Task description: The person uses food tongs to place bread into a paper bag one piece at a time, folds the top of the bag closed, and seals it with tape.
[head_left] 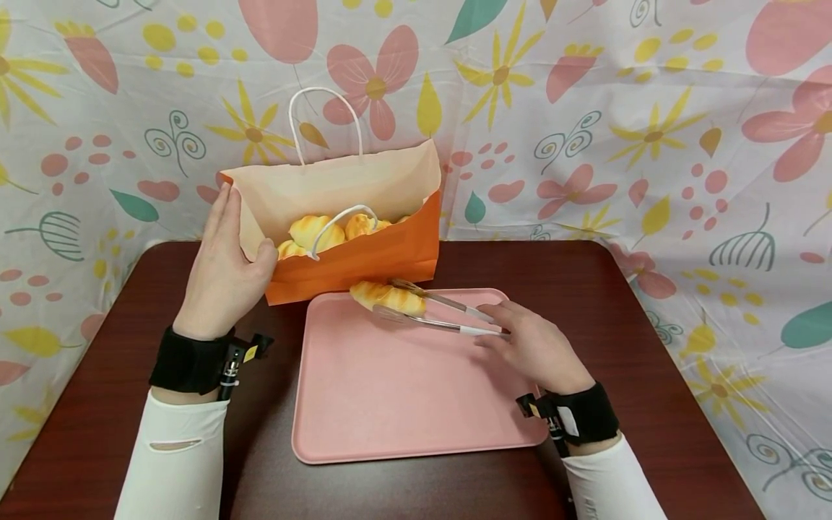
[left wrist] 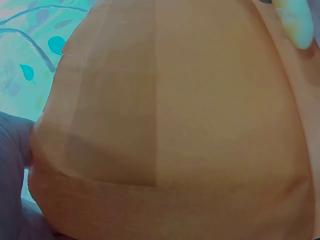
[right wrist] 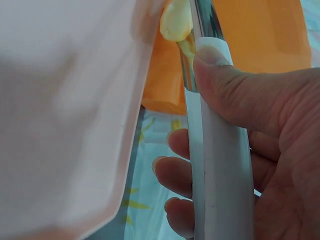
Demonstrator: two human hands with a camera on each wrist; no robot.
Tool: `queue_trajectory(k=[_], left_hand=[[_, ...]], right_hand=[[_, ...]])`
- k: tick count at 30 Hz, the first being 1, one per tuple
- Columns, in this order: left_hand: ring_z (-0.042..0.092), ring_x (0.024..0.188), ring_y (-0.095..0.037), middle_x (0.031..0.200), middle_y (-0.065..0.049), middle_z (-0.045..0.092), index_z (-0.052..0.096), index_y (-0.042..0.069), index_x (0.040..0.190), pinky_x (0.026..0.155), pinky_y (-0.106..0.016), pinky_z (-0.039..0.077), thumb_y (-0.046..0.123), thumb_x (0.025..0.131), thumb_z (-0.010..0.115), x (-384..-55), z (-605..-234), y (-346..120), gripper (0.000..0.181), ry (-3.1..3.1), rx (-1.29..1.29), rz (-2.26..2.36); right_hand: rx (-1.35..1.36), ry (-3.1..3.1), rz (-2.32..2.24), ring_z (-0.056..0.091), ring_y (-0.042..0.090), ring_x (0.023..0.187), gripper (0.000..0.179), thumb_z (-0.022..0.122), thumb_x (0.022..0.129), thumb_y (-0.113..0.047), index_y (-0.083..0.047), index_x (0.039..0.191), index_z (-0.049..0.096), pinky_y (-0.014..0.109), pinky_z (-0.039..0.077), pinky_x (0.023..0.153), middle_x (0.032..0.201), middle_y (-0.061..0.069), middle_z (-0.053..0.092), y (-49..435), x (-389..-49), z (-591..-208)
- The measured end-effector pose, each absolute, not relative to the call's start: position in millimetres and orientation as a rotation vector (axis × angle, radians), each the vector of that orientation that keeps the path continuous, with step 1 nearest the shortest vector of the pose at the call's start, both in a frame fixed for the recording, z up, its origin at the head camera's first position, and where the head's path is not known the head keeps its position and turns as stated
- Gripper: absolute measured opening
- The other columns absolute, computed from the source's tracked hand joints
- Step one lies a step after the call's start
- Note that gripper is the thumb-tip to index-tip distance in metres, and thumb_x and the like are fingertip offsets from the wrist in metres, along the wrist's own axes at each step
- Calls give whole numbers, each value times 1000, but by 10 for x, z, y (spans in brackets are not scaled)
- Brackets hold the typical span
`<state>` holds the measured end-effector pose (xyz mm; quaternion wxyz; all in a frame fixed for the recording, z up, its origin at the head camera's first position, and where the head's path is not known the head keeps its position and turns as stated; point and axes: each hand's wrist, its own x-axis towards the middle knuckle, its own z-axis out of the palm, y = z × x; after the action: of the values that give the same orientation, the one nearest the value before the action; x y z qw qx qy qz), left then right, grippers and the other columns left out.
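An orange paper bag [head_left: 354, 263] with white handles stands open-topped at the back left, holding several yellow bread rolls [head_left: 316, 232]. My left hand [head_left: 224, 263] rests against its left side, fingers straight along the paper and thumb at the front corner. In the left wrist view the bag's panel [left wrist: 210, 120] fills most of the picture. My right hand [head_left: 529, 343] holds metal tongs [head_left: 442, 325] by their white grips, thumb on one arm [right wrist: 220, 150]. Between the tong tips lies another bread roll [head_left: 388, 297], over the far edge of the pink tray [head_left: 416, 390].
The tray lies on a dark red-brown table [head_left: 266, 448], just in front of the bag. A flower-patterned cloth [head_left: 572, 144] hangs behind the table and along its sides. Each wrist wears a black strap with a small camera.
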<state>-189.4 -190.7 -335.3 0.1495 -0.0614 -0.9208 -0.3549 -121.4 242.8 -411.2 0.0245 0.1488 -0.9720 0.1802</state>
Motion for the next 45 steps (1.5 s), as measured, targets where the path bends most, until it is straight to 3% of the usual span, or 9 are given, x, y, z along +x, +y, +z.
queue_trajectory(k=[3, 10, 21, 26, 34, 38, 42, 45], left_hand=[[17, 158, -32, 174, -2, 3, 9, 12, 165, 125, -60, 21, 28, 96, 48, -1892, -3355, -1909, 80, -2646, -176, -1020], [16, 158, -32, 174, -2, 3, 9, 12, 165, 124, -60, 22, 27, 96, 48, -1890, -3352, -1909, 80, -2652, -173, -1019], [14, 159, -30, 174, -3, 3, 9, 12, 165, 125, -58, 21, 27, 96, 49, -1893, -3355, -1921, 81, -2637, -193, -1028], [14, 159, -29, 173, -2, 3, 9, 12, 165, 125, -58, 22, 28, 96, 48, -1894, -3354, -1928, 80, -2635, -199, -1031], [15, 159, -30, 173, -2, 3, 9, 12, 165, 125, -58, 23, 28, 96, 48, -1889, -3353, -1928, 81, -2638, -192, -1026], [15, 159, -30, 173, -3, 3, 9, 12, 165, 124, -59, 23, 27, 96, 48, -1888, -3349, -1924, 80, -2637, -190, -1028], [15, 159, -31, 173, -3, 4, 10, 11, 165, 124, -59, 23, 27, 96, 48, -1890, -3345, -1916, 80, -2634, -192, -1028], [15, 159, -31, 173, -4, 4, 10, 11, 165, 124, -59, 23, 27, 96, 48, -1887, -3341, -1908, 80, -2632, -194, -1028]], right_hand=[[429, -3017, 557, 66, 10, 87, 52, 77, 89, -38, -28, 137, 63, 36, 55, 74, 119, -4, 67, 2496, -1204, -4085], [396, -3032, 551, 59, 10, 88, 54, 74, 91, -41, -30, 142, 61, 34, 49, 74, 107, -9, 64, 2683, -1162, -3971], [381, -2975, 537, 54, 7, 85, 44, 76, 90, -32, -40, 132, 65, 32, 47, 74, 100, -22, 60, 2856, -1098, -3825], [375, -2956, 544, 55, 2, 88, 41, 77, 89, -40, -45, 128, 64, 30, 49, 77, 104, -25, 61, 2930, -1071, -3773], [372, -2927, 570, 56, -3, 90, 38, 75, 91, -38, -41, 128, 65, 22, 48, 78, 107, -22, 65, 3114, -1029, -3706], [335, -2917, 554, 60, 3, 94, 41, 76, 90, -36, -34, 130, 66, 20, 46, 79, 112, -17, 68, 3200, -993, -3653], [254, -2920, 559, 67, 17, 104, 47, 75, 90, -40, -29, 135, 64, 30, 49, 82, 121, -5, 70, 3278, -941, -3585], [204, -2903, 551, 70, 25, 103, 51, 74, 90, -42, -25, 137, 64, 37, 51, 81, 124, 3, 69, 3325, -910, -3547]])
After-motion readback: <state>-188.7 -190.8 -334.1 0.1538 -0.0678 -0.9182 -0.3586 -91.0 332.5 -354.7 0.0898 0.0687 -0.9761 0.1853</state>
